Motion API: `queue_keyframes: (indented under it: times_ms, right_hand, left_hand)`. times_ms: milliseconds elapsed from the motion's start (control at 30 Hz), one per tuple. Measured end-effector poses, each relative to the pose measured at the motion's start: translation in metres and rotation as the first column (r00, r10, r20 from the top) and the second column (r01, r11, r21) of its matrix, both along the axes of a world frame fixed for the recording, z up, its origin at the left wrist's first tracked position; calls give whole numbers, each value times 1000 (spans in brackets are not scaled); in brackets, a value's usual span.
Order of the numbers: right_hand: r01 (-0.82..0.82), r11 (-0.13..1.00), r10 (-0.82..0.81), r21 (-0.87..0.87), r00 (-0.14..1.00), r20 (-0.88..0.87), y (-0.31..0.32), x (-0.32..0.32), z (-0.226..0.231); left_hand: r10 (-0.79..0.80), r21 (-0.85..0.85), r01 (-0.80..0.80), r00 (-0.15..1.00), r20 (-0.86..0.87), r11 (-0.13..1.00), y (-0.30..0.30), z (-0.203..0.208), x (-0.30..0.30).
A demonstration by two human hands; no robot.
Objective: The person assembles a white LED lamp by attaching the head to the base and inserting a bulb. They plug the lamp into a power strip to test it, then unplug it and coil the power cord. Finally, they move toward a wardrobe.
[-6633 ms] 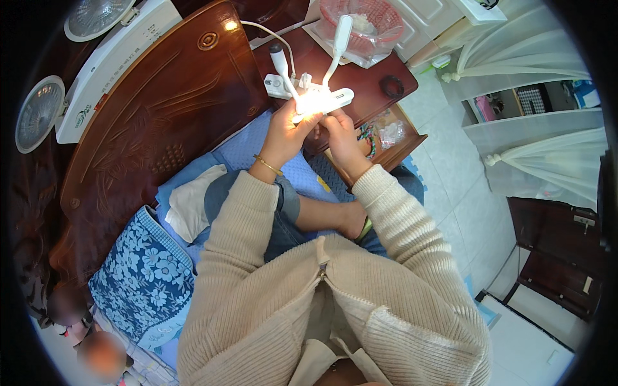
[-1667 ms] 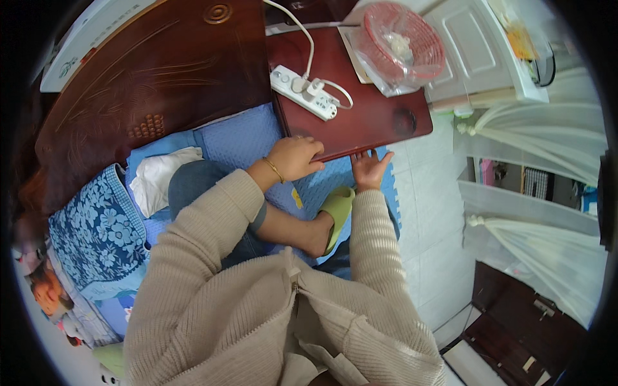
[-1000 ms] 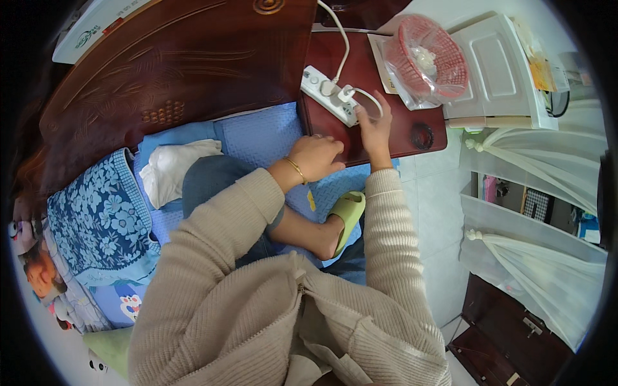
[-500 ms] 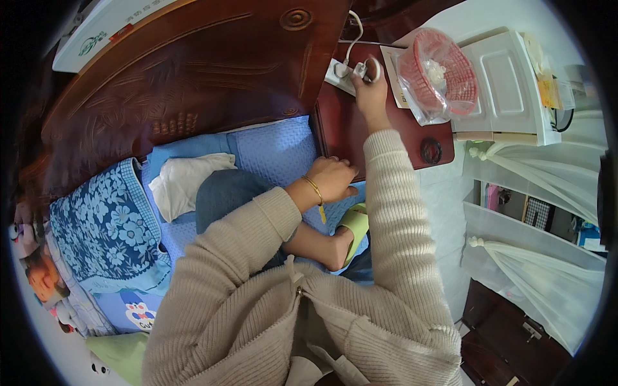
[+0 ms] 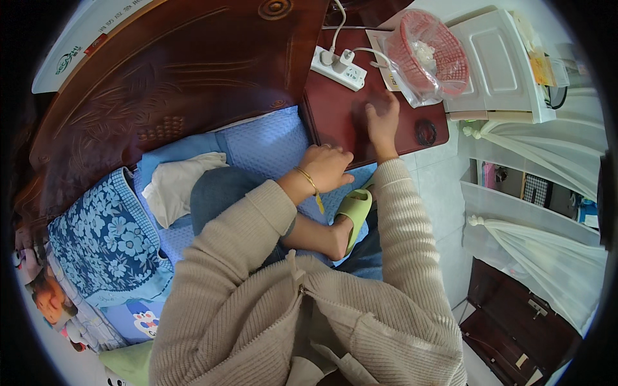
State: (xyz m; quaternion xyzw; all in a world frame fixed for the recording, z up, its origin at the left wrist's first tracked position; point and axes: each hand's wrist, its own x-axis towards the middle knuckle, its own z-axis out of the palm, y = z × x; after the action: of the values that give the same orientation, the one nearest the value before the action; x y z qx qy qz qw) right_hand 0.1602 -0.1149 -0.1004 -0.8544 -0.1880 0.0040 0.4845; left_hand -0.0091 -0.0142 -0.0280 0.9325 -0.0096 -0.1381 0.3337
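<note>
A white power strip (image 5: 353, 77) lies on the dark red bedside table (image 5: 335, 114). In it sit a round white plug (image 5: 328, 58) and a white charger plug (image 5: 346, 58), whose white cable (image 5: 371, 50) runs right toward the pink basket. My right hand (image 5: 384, 123) hovers over the tabletop, nearer to me than the strip, with thumb and fingers apart and nothing in it. My left hand (image 5: 324, 168), with a gold bracelet (image 5: 309, 181) at the wrist, hangs by the table's near left corner. Its fingers are loosely bent, thumb apart, and hold nothing visible.
A pink basket (image 5: 402, 48) lined with a clear bag stands beside white drawers (image 5: 492, 61). A black coil (image 5: 425, 132) lies at the table's right edge. Left are a carved wooden headboard (image 5: 193, 71) and blue bedding (image 5: 264, 141). A green slipper (image 5: 354, 212) is on my foot.
My right hand has let go of the white charger plug at the strip and drawn back toward me. The plug and its cable now show uncovered. The left hand stays about the same.
</note>
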Motion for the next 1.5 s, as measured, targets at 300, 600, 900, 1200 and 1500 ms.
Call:
queue_keyframes:
  times_ms: [300,600,900,1200,1500]
  right_hand:
    - [-149,977,169,153,977,-128,39,-3,38]
    - [-134,987,120,89,983,141,100,31,35]
    - [-168,970,208,-177,948,240,105,41,58]
    - [-281,946,311,160,927,-210,110,60,46]
    - [-184,926,195,-330,981,-1,113,50,70]
  left_hand:
    - [-25,-7,25,998,-49,1000,-1,-3,4]
    - [-55,-10,55,997,-51,998,-1,-7,3]
    - [-61,-63,59,997,-40,996,-3,-4,2]
    - [-74,-23,73,996,-58,997,-3,-6,3]
    - [491,-211,-443,788,371,871,15,-15,38]
